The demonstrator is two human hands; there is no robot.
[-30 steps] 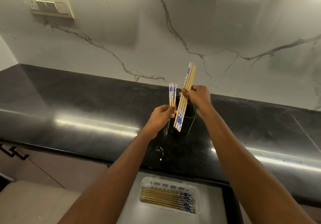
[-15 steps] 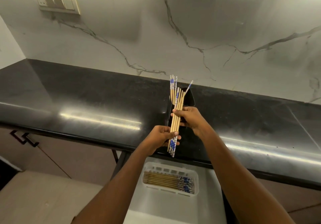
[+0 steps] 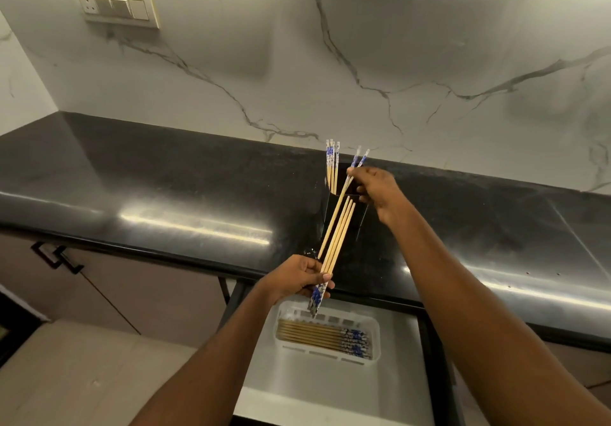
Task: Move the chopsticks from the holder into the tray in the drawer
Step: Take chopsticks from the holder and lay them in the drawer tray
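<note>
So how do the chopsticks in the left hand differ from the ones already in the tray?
The chopsticks in the left hand are held in the air, slanted, blue ends down; the chopsticks in the tray lie flat, side by side, blue ends pointing right. The left hand holds a few, while the tray holds more. Both sets are wooden with blue-and-white patterned ends.

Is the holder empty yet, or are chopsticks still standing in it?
Not empty. A few chopsticks stand upright in the black holder, blue-patterned ends up, while the right hand grips others beside them.
</note>
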